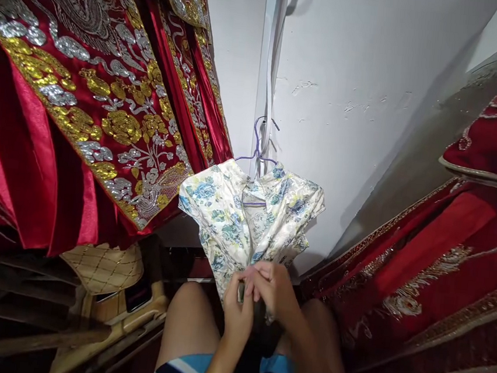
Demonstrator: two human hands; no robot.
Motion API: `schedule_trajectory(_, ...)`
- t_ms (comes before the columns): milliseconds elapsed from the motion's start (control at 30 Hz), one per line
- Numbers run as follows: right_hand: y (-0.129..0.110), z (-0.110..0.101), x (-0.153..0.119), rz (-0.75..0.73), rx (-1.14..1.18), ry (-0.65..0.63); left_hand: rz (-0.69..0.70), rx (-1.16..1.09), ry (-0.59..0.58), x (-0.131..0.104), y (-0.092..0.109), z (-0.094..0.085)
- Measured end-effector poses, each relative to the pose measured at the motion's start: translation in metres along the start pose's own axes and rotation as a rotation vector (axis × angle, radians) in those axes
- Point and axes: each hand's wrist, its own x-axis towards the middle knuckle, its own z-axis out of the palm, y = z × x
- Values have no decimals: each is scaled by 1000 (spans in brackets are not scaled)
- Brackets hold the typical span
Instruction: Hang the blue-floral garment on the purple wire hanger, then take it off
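Observation:
A white floral dress with blue and green flowers, a stand collar and short sleeves hangs in front of me on a purple wire hanger. Its front is parted in a V below the collar. My left hand and my right hand meet at the lower end of that opening. Both pinch there with thumb and fingertips close together, at the dress's front edge. Any small fastening between the fingertips is hidden. The dress's lower part disappears behind my hands and between my knees.
Red cloths with gold and silver sequin embroidery hang at the left. More red embroidered fabric fills the right side. A wooden chair with a quilted beige cloth stands low left. Behind is a white wall with a vertical pipe.

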Motion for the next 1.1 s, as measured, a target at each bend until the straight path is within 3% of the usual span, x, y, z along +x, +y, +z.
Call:
schedule_trajectory(100, -44, -22, 43, 34, 152, 104, 74, 117, -57, 4, -7, 0)
schedule_trajectory(233, -107, -47, 98, -175, 380, 180, 122, 224, -171, 8, -22, -5)
schedule_trajectory(333, -128, -46, 111, -232, 414, 216, 94, 202, -317, 31, -15, -16)
schedule_trajectory(400, -126, -40, 106, -277, 370, 181, 96, 135, -376, 58, 5, -26)
schedule_trajectory(467, -120, -34, 96, -310, 296, 158, 138, 75, -289, 92, 35, -35)
schedule_trajectory(533, -116, -28, 85, -331, 197, 145, 272, 77, -150, 129, 68, -41)
schedule_trajectory(567, -115, -27, 81, -348, 150, 137, 355, 109, -128, 146, 83, -41)
schedule_trajectory(667, -114, -23, 79, -408, 35, 128, 559, 268, -204, 187, 116, -36)
schedule_trajectory(767, -103, -24, 89, -429, -53, 197, 674, 404, -176, 205, 132, -29)
schedule_trajectory(867, -76, -26, 98, -369, -112, 239, 653, 339, 1, 217, 138, -38)
schedule_trajectory(1000, -38, -28, 89, -242, -71, 165, 349, -31, 352, 246, 113, -84)
schedule_trajectory(1100, -27, -27, 69, -160, 38, 89, 202, -128, 311, 255, 69, -111)
